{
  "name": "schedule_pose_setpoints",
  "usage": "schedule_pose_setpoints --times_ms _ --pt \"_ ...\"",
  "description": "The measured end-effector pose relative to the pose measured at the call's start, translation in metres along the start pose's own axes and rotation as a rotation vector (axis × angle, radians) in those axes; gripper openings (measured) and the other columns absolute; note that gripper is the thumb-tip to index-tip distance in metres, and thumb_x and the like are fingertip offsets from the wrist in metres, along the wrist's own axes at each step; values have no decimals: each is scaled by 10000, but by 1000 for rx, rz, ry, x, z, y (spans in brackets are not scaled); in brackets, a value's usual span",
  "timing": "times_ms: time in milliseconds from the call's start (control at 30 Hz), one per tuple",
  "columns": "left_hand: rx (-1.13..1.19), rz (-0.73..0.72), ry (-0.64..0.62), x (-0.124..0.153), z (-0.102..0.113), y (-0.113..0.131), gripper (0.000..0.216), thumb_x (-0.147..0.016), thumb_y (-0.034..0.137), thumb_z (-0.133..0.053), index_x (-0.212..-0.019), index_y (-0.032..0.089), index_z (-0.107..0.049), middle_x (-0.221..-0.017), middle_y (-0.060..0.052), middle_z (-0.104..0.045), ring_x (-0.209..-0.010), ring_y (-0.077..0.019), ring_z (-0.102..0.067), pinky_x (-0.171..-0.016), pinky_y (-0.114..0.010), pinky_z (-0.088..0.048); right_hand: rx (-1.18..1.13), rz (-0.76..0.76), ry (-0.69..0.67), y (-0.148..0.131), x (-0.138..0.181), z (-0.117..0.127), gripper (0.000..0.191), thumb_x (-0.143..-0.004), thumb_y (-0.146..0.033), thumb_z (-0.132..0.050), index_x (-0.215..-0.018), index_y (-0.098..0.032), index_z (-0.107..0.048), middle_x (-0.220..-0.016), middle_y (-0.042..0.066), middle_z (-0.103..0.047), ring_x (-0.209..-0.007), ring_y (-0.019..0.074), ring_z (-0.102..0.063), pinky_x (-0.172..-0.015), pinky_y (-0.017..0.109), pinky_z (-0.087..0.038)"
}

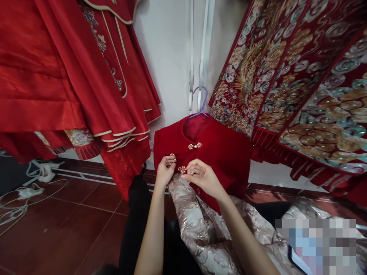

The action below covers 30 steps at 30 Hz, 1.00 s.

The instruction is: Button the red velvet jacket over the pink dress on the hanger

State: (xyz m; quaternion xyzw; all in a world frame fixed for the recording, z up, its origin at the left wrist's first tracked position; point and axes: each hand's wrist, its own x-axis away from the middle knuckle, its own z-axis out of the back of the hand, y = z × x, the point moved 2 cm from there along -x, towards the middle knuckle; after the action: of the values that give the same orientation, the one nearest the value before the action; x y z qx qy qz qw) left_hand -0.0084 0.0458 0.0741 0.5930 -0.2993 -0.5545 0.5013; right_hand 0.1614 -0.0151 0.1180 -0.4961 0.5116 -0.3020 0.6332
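Note:
A red velvet jacket (226, 156) hangs in front of me on a purple hanger (204, 103). Its collar fastening (195, 146), two gold flower shapes with a bead between, is done up. My left hand (165, 170) pinches the jacket's left front edge, right beside a gold flower button (172, 155). In my right hand (204, 178), thumb and finger are closed on the base of a flower-shaped frog fastener (182, 169), whose small loop points left. The two hands are a short way apart. Pale brocade fabric (195, 221) with a metallic sheen lies below them, across my lap.
Red satin garments (94, 76) with gold piping hang on the left, and a heavily embroidered red garment (298, 88) hangs on the right. White metal rails (197, 46) stand against the wall. White cables (23, 202) lie on the tiled floor (86, 225). A phone (298, 259), partly blurred out, rests at lower right.

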Motion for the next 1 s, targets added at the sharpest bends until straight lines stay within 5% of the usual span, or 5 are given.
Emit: schedule_pose_setpoints --times_ms 200,333,533,1000 --pt "-177 -33 -31 5 0 0 319 -710 100 -564 -1004 190 -651 -1012 -62 -695 -922 -162 -649 -892 -353 -485 351 46 306 38 -11 8 304 -726 -363 -680 -961 -198 -576 -830 37 -596 -695 156 -590 -599 278 -538" --pt "-175 -46 -19 5 0 -1 309 -723 97 -555 -1002 182 -656 -989 -68 -702 -911 -164 -654 -881 -350 -494 423 14 271 53 -16 8 342 -749 -344 -646 -1051 -193 -592 -886 59 -626 -740 174 -620 -620 297 -552" --pt "-144 -47 0 4 0 -3 298 -721 82 -554 -984 172 -659 -949 -65 -713 -886 -156 -665 -886 -342 -497 591 61 330 62 -31 4 149 -762 -294 -633 -852 -176 -631 -766 53 -644 -655 173 -613 -665 324 -538" --pt "-74 -12 88 7 -4 2 254 -740 122 -582 -975 139 -675 -973 -89 -719 -874 -163 -674 -859 -313 -518 456 151 321 51 -57 -6 117 -775 -271 -629 -828 -170 -655 -787 40 -690 -706 155 -659 -676 267 -555"
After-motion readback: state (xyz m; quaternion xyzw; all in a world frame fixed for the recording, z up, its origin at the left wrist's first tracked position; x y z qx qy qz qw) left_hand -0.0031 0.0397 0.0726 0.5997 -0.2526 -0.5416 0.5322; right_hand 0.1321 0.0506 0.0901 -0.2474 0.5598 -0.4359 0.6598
